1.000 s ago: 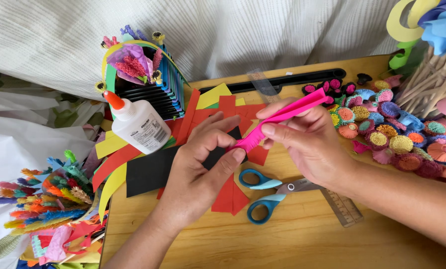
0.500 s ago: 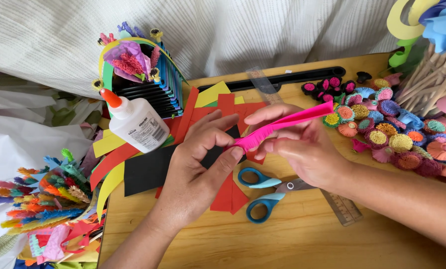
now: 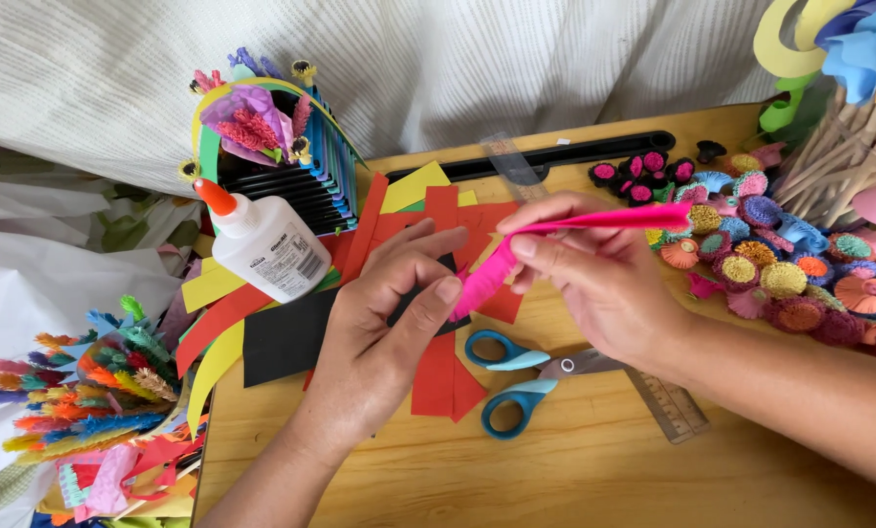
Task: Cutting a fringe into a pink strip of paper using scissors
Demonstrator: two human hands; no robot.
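A wooden desk (image 3: 594,469) stands against a pale striped curtain (image 3: 438,68), crowded along its far edge and both sides. Your left hand (image 3: 384,332) lies palm down over the middle of the desk, fingers curled, thumb and forefinger pinching the lower end of a pink paper strip (image 3: 555,240). Your right hand (image 3: 594,274) comes in from the right edge, fingers closed on the same strip, whose long tail points toward the far right corner. Beneath the hands lie red, yellow and black paper sheets (image 3: 438,381), with blue-handled scissors (image 3: 521,376) and a clear ruler (image 3: 668,406) just on the near side of them. A white glue bottle (image 3: 267,244) leans at the far left, beside a rack of coloured paper (image 3: 301,166). Rolled paper flowers (image 3: 780,274) fill the right edge. The near edge of the desk shows bare wood.
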